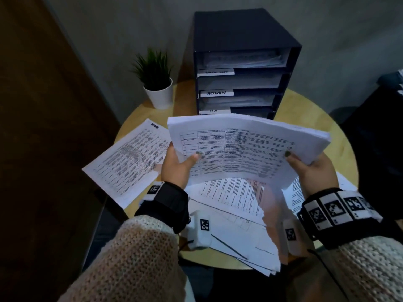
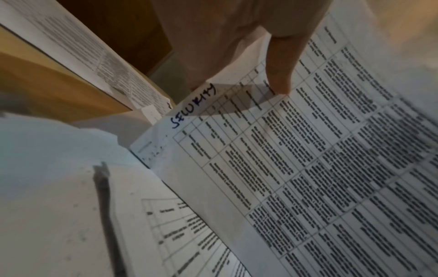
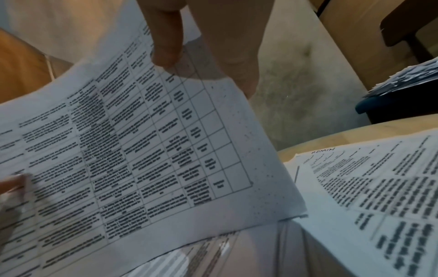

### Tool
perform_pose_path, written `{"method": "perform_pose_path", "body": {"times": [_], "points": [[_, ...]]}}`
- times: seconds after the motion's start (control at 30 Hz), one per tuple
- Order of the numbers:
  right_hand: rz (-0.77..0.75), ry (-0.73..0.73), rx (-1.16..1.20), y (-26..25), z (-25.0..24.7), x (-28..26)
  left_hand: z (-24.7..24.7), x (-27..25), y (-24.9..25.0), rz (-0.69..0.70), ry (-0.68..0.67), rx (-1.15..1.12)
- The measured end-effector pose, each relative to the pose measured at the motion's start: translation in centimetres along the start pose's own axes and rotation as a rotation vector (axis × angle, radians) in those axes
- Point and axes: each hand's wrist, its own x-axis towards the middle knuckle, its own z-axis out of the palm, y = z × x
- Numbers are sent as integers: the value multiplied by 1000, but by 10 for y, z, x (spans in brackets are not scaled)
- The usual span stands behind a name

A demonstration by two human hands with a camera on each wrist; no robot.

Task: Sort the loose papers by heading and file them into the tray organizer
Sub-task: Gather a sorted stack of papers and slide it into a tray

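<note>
Papers [image 1: 246,147]: thick, bowed white stack of printed tables, held above the round wooden worktop [image 1: 340,136], long axis running hand to hand, gripped at either end by left hand [image 1: 177,168] and right hand [image 1: 314,168]; tray organizer [image 1: 244,68] directly beyond. Left wrist: handwritten "SECURITY" heading [image 2: 193,106] noted beside the thumb. Right wrist: thumb pressed on the top sheet; "ADMIN" sheet [image 3: 379,180] lying alongside.

Bowed paper stack [image 1: 246,147] aloft before labelled black tray organizer [image 1: 244,62]
</note>
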Motion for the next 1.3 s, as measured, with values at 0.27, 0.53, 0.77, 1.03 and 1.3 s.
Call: {"method": "perform_pose_path", "body": {"times": [0.27,0.53,0.77,1.03,1.3], "points": [[-69,-30,66,-16,-3,2,-4,-3,-7,4,11,212],[-240,-73,-168,-50,-35,24,-19,-8,38,100,-167,217],[9,-401,-441,-61,-36,3,-39,1,58,6,-339,199],[379,-365,-253,-5,-32,-16,-53,12,21,-237,-162,557],[691,-235,-52,18,-27,0,-21,20,5,-485,-105,-64]]}}
